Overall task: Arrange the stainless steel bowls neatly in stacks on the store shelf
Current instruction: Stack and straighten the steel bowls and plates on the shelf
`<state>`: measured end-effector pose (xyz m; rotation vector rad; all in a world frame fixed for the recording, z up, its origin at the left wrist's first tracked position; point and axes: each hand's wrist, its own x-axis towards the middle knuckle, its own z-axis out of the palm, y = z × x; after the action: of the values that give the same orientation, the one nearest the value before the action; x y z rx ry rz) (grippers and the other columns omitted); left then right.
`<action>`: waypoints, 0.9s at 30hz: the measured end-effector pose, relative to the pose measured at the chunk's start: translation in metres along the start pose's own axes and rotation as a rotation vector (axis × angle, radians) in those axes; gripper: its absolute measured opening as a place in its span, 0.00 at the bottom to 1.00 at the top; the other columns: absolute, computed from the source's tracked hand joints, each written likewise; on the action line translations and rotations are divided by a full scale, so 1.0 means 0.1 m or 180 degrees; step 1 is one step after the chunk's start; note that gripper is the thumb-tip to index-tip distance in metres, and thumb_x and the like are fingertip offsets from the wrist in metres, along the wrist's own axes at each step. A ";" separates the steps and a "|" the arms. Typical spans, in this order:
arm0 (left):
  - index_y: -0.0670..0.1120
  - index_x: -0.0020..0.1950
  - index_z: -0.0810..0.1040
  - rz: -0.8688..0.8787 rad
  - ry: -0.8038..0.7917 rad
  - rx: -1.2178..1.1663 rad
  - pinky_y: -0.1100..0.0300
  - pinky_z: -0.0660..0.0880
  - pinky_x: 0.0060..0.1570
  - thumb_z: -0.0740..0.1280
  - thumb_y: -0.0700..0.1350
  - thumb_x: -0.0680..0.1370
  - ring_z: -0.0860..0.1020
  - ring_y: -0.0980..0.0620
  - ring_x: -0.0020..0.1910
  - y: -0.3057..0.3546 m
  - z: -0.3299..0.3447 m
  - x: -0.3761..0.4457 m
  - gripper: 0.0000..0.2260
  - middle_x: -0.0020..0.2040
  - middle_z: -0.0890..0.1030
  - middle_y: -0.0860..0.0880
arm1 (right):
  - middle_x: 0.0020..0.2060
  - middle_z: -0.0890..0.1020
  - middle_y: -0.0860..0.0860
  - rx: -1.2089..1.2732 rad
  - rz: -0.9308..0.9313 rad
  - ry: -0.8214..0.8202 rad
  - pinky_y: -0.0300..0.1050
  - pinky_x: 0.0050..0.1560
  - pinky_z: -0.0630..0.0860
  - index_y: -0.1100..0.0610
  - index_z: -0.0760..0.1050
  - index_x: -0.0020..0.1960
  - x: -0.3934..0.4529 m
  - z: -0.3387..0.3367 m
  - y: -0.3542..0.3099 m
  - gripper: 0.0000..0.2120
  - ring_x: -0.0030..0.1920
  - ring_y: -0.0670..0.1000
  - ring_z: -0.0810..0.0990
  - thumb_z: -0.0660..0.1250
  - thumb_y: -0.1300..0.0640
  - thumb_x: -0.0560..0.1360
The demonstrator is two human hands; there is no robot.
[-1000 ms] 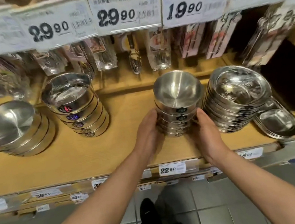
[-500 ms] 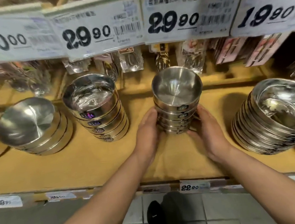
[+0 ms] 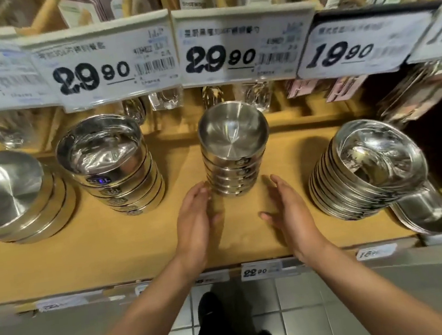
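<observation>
Both of your hands have let go within the last half second: in the head view, the left hand [image 3: 196, 222] and right hand [image 3: 291, 214] that were cupped round the small bowl stack [image 3: 234, 162] now sit open and empty on either side of its base, palms facing each other, the left fingertips just beside the lowest bowl and the right hand a little apart from it. That stack has travelled from beside the shallow dish stack [image 3: 367, 169] on the right to the open middle of the shelf [image 3: 112, 253], and it now stands by itself, upright, between that pile and the deeper labelled bowl stack [image 3: 111, 165] on the left, with a wide flat bowl stack [image 3: 8, 197] at the far left. Judging by this, the placement step looks finished and the middle stack is settled. What seems left is the right side, where the dishes lean and a loose tray [image 3: 424, 209] pokes out beneath them near the shelf's front edge.
</observation>
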<state>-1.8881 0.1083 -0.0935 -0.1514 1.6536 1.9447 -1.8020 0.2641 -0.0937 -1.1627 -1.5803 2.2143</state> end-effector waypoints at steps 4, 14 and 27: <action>0.50 0.62 0.79 -0.0195 0.0086 0.0204 0.49 0.79 0.56 0.60 0.49 0.85 0.80 0.45 0.55 -0.23 0.20 -0.33 0.11 0.53 0.81 0.46 | 0.68 0.78 0.45 0.0132 0.0123 0.0164 0.54 0.63 0.78 0.42 0.78 0.62 -0.36 -0.45 0.12 0.14 0.67 0.48 0.76 0.55 0.51 0.86; 0.54 0.54 0.83 -0.0197 -0.0466 0.0197 0.38 0.71 0.65 0.64 0.55 0.82 0.78 0.39 0.62 -0.37 1.45 -0.63 0.09 0.62 0.81 0.42 | 0.64 0.80 0.57 0.0165 0.0042 0.0626 0.48 0.51 0.82 0.54 0.77 0.64 -0.73 -1.85 -0.14 0.14 0.63 0.54 0.79 0.56 0.53 0.85; 0.54 0.62 0.81 -0.0061 -0.0662 0.0080 0.61 0.81 0.39 0.60 0.54 0.84 0.84 0.62 0.48 -0.34 1.93 -0.12 0.13 0.54 0.86 0.58 | 0.66 0.80 0.44 0.0234 -0.0455 0.0313 0.54 0.65 0.78 0.43 0.72 0.72 0.03 -1.73 -0.36 0.17 0.67 0.48 0.78 0.56 0.48 0.85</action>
<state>-1.8084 0.2862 -0.0739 0.0435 1.5337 1.8564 -1.6963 0.4058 -0.0860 -1.0849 -1.4817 2.0740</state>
